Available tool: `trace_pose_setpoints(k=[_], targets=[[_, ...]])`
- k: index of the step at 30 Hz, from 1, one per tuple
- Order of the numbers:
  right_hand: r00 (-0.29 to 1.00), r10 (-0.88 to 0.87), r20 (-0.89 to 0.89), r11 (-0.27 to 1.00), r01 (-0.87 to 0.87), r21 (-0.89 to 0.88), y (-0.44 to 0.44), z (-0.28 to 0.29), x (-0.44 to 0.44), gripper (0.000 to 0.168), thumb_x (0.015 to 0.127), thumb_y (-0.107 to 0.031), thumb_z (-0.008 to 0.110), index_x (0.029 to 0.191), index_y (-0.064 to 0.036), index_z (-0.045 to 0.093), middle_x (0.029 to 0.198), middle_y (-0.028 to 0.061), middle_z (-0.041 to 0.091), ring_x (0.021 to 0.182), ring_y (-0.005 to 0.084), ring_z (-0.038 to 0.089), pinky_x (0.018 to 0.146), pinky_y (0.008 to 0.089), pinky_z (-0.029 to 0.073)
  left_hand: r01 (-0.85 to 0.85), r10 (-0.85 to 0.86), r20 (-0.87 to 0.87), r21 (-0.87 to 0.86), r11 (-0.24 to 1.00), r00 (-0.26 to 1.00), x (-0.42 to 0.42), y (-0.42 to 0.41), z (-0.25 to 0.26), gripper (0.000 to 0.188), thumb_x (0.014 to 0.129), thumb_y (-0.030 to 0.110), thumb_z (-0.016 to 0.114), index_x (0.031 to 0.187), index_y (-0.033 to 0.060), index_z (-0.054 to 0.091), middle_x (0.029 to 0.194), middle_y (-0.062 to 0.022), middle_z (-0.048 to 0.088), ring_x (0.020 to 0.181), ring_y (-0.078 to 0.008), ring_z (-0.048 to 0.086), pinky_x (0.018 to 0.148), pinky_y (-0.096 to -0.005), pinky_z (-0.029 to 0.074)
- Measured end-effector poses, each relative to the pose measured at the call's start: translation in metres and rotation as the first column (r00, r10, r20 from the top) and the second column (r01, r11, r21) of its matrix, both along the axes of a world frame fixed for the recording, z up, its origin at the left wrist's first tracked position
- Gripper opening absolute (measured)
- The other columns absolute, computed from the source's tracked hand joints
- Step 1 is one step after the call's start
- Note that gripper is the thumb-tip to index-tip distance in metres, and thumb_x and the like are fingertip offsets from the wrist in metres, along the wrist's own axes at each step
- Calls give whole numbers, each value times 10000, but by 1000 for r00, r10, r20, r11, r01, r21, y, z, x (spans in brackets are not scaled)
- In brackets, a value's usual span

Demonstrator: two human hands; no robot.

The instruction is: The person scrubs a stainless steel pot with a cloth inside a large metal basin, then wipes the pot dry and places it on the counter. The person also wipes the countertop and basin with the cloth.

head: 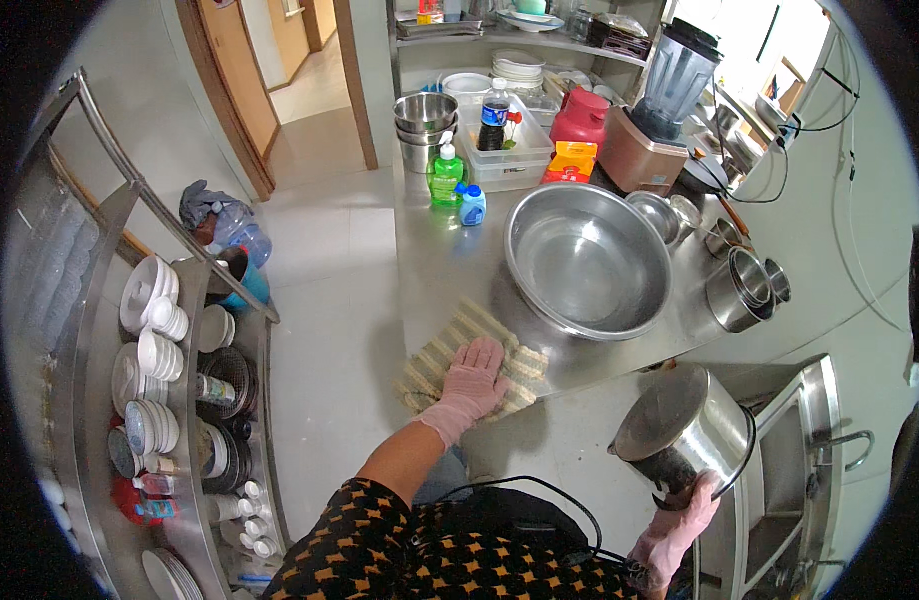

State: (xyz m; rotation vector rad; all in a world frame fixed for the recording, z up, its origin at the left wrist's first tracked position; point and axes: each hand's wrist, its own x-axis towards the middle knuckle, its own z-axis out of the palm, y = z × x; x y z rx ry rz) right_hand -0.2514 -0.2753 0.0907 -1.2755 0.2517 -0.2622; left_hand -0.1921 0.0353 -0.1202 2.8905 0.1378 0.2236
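My left hand [471, 386], in a pink glove, rests palm down on a striped cloth [459, 330] with the thumb out to the side. The cloth lies spread over the near left corner of a stainless steel table [452, 277], partly hanging past its edge. Off the table's near side, my right hand [681, 525], also gloved in pink, grips a tilted stainless steel pot [703, 420] from below, near its black handle. Dark stains mark the pot's lower side. A large steel basin [588, 262] stands on the table beyond the cloth.
Behind the basin are a green soap bottle [446, 176], a blue bottle [472, 206], a plastic bin [512, 169] and a blender [654, 120]. Steel pots [737, 292] stand at the right. A sink [782, 450] is at lower right; a dish rack [182, 420] runs along the left.
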Motion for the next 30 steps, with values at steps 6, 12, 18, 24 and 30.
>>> trace_pose_setpoints(k=[6,12,18,24,30], targets=[[998,-58,-13,992,56,-116,-12,-19,12,406,881,-314,576,1155,-35,468,938,33,490,811,130,477,702,279,405,-42,40,-48,-51,998,998,-33,1,13,667,843,447,463,1374,72,314,1417,-145,321,1321,-338,258,1088,-462,175],[998,-53,38,994,57,-94,35,-6,22,297,871,-324,595,1020,-76,527,744,-31,418,651,76,401,582,236,333,-320,312,-137,-44,946,940,-42,10,25,746,777,499,549,1377,119,320,1434,-114,288,1311,-454,197,1052,-567,154],[978,205,-41,958,-209,-198,73,-9,32,479,892,-306,560,1255,-22,427,1158,125,555,1045,251,569,847,372,485,-463,441,-162,-139,876,883,-21,52,23,756,757,472,599,1375,132,324,1438,-121,273,1297,-487,200,1037,-575,196],[910,219,-353,845,-358,-399,177,9,51,324,863,-183,578,1142,-39,501,877,19,559,728,95,500,627,251,422,-474,503,-47,-420,774,863,19,120,-5,732,800,344,611,1383,80,255,1437,-200,221,1302,-430,250,1039,-449,305],[705,632,-323,305,-608,-733,256,-14,89,94,834,-101,593,881,-22,573,749,98,570,679,207,561,602,294,455,-510,510,-209,-644,570,835,64,173,-5,766,820,265,601,1415,61,164,1462,-255,140,1282,-388,325,1011,-394,359]])
